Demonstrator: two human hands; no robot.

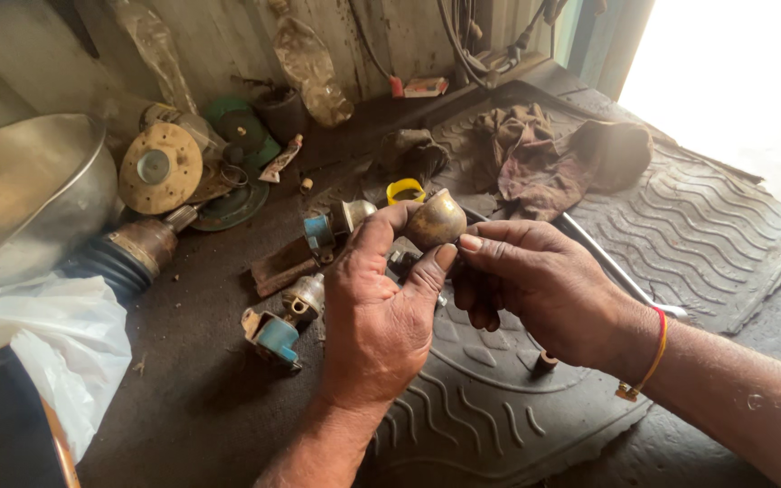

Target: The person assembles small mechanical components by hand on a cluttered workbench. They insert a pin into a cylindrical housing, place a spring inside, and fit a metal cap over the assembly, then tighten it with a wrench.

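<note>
Your left hand [377, 312] and right hand [531, 280] met at frame centre, both grips pinching a rounded, brass-coloured metal part [436, 220], above the grimy dark surface [201, 389], ribbed rubber mat [698, 235] at right.

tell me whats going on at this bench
A person stands over a grimy workbench, holding a small rounded brass-coloured part up between both hands. The left hand grips it from below with thumb and fingers; the right hand pinches it from the side. Under the hands lies a ribbed rubber mat. Nearby on the bench sit two small blue-and-metal parts, a yellow ring, a crumpled rag and a large metal bowl.
</note>
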